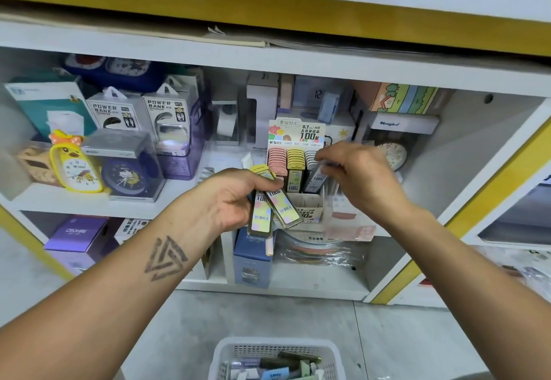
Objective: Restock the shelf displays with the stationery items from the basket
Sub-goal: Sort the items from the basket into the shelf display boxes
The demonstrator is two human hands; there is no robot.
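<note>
2 flat lead cases (274, 206) fill left hand (235, 197); right hand (357, 171) pinches 1 grey case (316, 177).

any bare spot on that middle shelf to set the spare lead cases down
One bare strip of shelf board, between the purple bin and the lead display box. Left of it clocks and power banks crowd the shelf; the right end, past the round clock, looks bare too. Both hands hold lead cases.
</note>
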